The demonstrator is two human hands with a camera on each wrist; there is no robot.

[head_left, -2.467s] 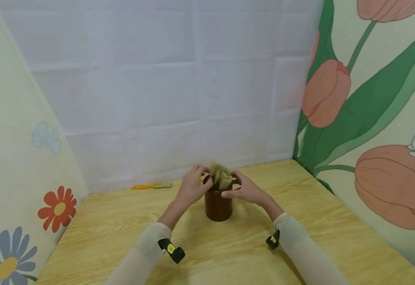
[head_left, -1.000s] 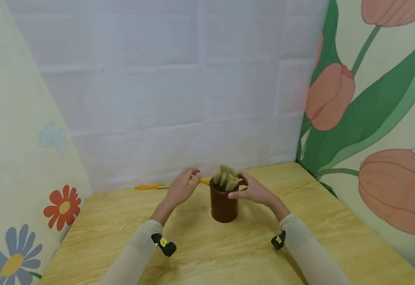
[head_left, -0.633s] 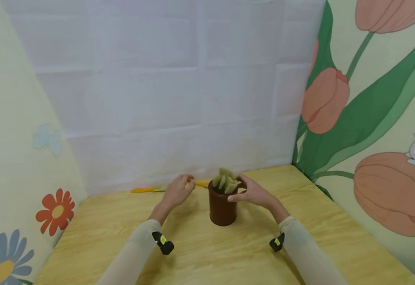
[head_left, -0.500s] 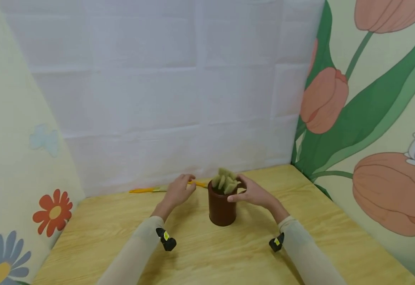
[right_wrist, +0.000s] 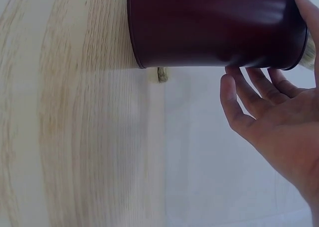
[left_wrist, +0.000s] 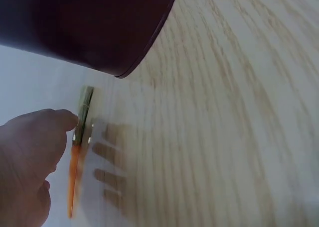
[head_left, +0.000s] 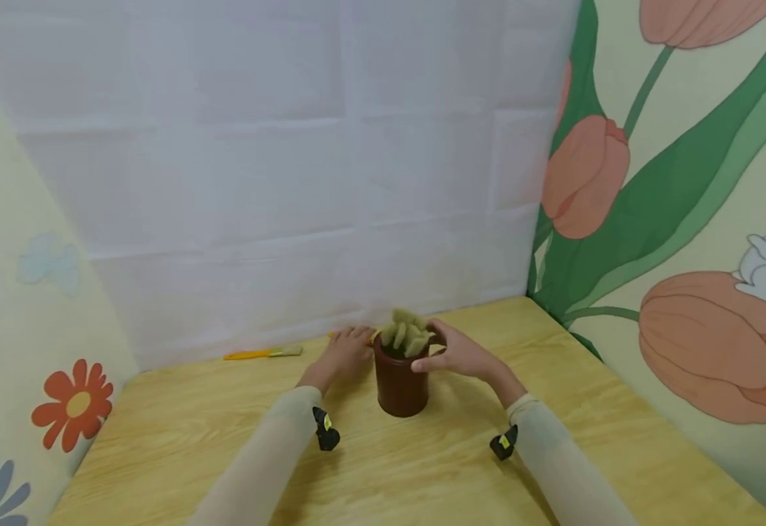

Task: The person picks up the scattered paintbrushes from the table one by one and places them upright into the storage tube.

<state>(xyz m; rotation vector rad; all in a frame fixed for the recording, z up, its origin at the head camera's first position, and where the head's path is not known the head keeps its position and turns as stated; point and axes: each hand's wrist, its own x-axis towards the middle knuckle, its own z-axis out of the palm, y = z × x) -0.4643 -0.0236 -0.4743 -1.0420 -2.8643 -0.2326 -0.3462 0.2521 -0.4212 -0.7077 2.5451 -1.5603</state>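
Note:
A dark brown cylindrical cup [head_left: 402, 383] stands upright on the table with several tan-bristled brushes [head_left: 405, 334] in it, bristles up. My right hand [head_left: 458, 354] grips the cup near its rim, thumb in front and fingers round the far side; the right wrist view shows those fingers [right_wrist: 254, 95] against the wall. Left of the cup, my left hand [head_left: 346, 354] reaches low over a paintbrush. In the left wrist view that paintbrush [left_wrist: 75, 167] has an orange handle, with bristles toward the cup. The thumb side of the hand overlaps its ferrule; the other fingers are hidden.
Another paintbrush [head_left: 263, 353] with an orange handle lies near the table's back edge, further left. A white sheet [head_left: 258, 183] hangs behind the wooden table [head_left: 409, 467]. Flower-patterned cloths stand at both sides.
My left hand has left the brushes in the cup, drawn back to the left, then come down over the paintbrush beside the cup. The right hand stays at the cup.

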